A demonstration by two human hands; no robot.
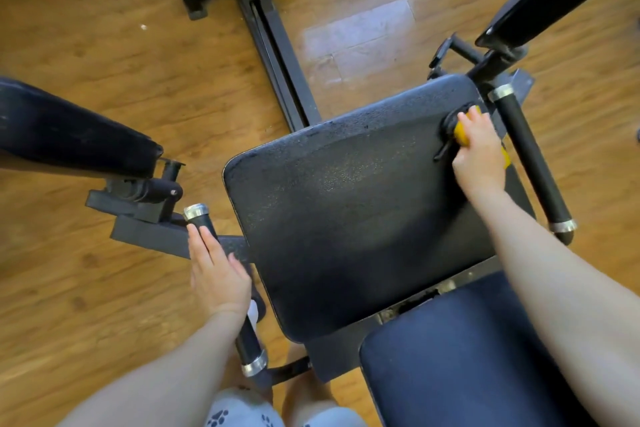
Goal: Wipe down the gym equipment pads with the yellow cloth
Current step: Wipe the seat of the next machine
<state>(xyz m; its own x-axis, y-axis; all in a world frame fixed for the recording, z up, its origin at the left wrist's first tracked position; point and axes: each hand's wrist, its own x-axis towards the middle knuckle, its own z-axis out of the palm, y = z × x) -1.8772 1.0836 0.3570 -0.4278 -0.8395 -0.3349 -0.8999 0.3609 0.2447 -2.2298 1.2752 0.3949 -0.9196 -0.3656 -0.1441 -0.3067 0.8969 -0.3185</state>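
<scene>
A black textured seat pad point(346, 204) fills the middle of the view. My right hand point(479, 152) grips a bunched yellow cloth point(462, 133) and presses it on the pad's far right corner, beside a black strap or cap. My left hand point(216, 270) lies on the left black handle bar point(201, 220) with its fingers stretched along the grip. A dark blue back pad point(460, 357) sits at the lower right. Two long dark leg pads reach out at the left point(69, 135) and the upper right point(554, 0).
The right handle bar point(533, 163) with chrome end caps runs beside my right hand. A black steel frame rail point(273, 42) runs away across the wooden floor point(121, 62). My knees show at the bottom edge.
</scene>
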